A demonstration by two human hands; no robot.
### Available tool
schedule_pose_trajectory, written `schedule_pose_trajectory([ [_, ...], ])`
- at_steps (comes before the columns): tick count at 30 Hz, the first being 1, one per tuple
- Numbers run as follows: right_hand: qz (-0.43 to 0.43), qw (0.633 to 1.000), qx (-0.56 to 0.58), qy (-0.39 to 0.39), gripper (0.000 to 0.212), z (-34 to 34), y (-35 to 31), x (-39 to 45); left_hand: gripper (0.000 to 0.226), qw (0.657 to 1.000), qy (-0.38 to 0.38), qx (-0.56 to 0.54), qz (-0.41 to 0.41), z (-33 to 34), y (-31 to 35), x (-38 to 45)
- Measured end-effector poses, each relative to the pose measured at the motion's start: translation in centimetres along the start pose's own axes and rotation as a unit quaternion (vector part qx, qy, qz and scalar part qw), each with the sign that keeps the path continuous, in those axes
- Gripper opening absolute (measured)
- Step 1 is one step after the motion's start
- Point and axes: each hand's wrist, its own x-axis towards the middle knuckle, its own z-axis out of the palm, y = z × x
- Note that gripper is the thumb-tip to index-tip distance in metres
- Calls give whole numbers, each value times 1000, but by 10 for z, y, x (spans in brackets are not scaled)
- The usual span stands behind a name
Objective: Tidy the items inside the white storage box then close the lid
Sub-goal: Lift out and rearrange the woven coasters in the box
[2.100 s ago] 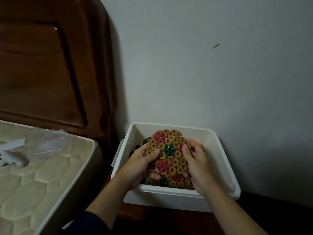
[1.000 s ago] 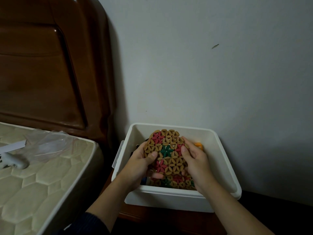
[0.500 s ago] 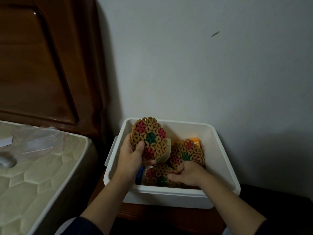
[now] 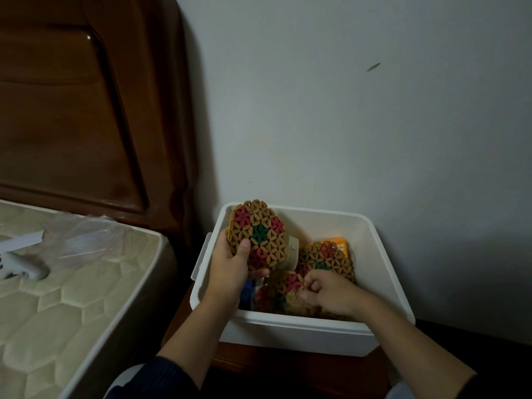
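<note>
Two bare hands, no gloves, rings or watch visible. Left hand (image 4: 227,272): forearm bare, dark navy ribbed-knit sleeve (image 4: 161,378) pushed up near the elbow. Right hand (image 4: 331,292): forearm also bare, dark sleeve edge (image 4: 501,384) just showing at the bottom right corner. Pale grey garment (image 4: 121,384) at the bottom edge, under the left arm; too dim to tell more.

We see home bedroom. Dark carved wooden headboard (image 4: 72,110) stands against plain pale wall (image 4: 345,110); quilted bare mattress (image 4: 72,298) sits below it, clear plastic bag (image 4: 83,237) lying on top. Beside bed we note low wooden nightstand (image 4: 259,361), white storage box (image 4: 302,332) resting on it.
</note>
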Motion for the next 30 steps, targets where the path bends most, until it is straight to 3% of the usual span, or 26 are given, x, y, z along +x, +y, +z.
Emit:
schedule_pose_trajectory([
  [4, -63, 988, 79, 117, 7, -28, 3, -15, 37, 998, 47, 30, 28, -2, -3, 3],
  [7, -94, 941, 209, 248, 13, -43, 7, -25, 34, 999, 44, 18, 22, -1, -4, 4],
  [9, -115, 889, 377, 233, 20, -41, 2, -30, 27, 1000, 16, 7, 1, -1, -4, 4],
  [11, -141, 859, 450, 198, 17, -29, -7, -31, 25, 998, -48, -2, -29, -2, -6, 4],
  [13, -162, 854, 455, 194, 27, -10, -20, -29, 30, 990, -129, -1, -56, -2, -6, 3],
  [16, -155, 833, 460, 266, 30, 11, -34, -24, 39, 975, -205, 18, -82, -2, -4, 4],
  [19, -132, 813, 462, 328, 31, 15, -36, -21, 43, 965, -239, -15, -105, -4, -1, 4],
  [24, -128, 818, 403, 390, 20, 16, -37, -15, 62, 954, -268, -24, -133, -8, -6, 9],
  [30, -108, 805, 483, 329, 27, 18, -35, -1, 57, 942, -298, -22, -154, -7, -5, 8],
])
